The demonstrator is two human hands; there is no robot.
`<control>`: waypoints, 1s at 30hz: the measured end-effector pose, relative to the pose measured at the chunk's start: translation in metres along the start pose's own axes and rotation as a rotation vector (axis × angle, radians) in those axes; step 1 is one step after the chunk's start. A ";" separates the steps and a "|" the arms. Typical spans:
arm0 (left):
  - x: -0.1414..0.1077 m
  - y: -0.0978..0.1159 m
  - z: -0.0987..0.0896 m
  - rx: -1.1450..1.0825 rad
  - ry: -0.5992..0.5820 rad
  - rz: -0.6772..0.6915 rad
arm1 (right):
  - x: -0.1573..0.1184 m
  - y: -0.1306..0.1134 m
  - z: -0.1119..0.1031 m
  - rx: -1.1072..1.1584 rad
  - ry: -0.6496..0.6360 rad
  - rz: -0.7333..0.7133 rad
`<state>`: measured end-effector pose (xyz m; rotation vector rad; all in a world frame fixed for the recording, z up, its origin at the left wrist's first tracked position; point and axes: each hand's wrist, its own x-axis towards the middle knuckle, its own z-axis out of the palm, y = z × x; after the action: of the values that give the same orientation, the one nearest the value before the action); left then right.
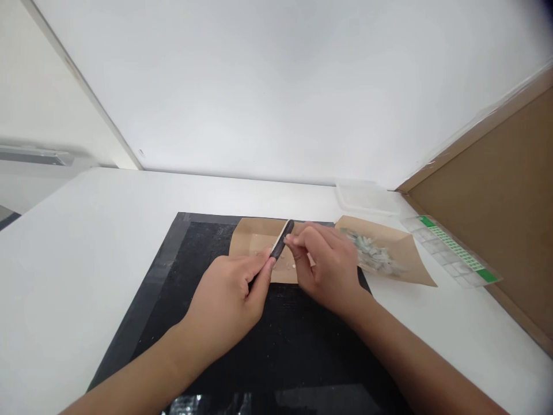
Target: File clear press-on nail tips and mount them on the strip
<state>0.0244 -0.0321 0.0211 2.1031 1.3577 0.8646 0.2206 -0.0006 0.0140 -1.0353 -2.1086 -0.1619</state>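
Note:
My left hand (233, 291) is closed, pinching a slim black strip (280, 241) with a whitish edge between thumb and fingers. The strip tilts up and away to the right, above a brown paper tray (248, 235). My right hand (326, 259) is closed in a pinch right beside the strip's side; what its fingertips hold, if anything, is too small to make out. Small pale bits lie in the tray beneath the hands, which partly hide it.
A black mat (173, 288) lies under the tray on the white table (69, 259). To the right, another brown paper tray (417, 265) holds pale grey-green pieces (371, 251). A clear lid (367, 199) and a clear compartment box (453, 253) with green strips lie near the brown side panel (496, 190).

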 end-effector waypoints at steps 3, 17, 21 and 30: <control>-0.002 0.000 0.000 0.020 -0.009 -0.010 | 0.000 0.000 0.000 0.056 -0.065 -0.001; -0.001 -0.003 0.000 0.024 -0.021 -0.042 | 0.000 -0.005 0.005 0.106 -0.086 0.046; -0.002 -0.001 -0.002 -0.005 -0.013 -0.030 | 0.003 -0.006 0.000 0.027 0.006 0.063; -0.002 0.000 -0.001 -0.005 -0.020 -0.034 | 0.003 -0.005 -0.005 0.054 -0.035 0.061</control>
<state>0.0231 -0.0339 0.0219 2.0737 1.3753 0.8299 0.2189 -0.0036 0.0204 -1.0762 -2.0985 -0.0572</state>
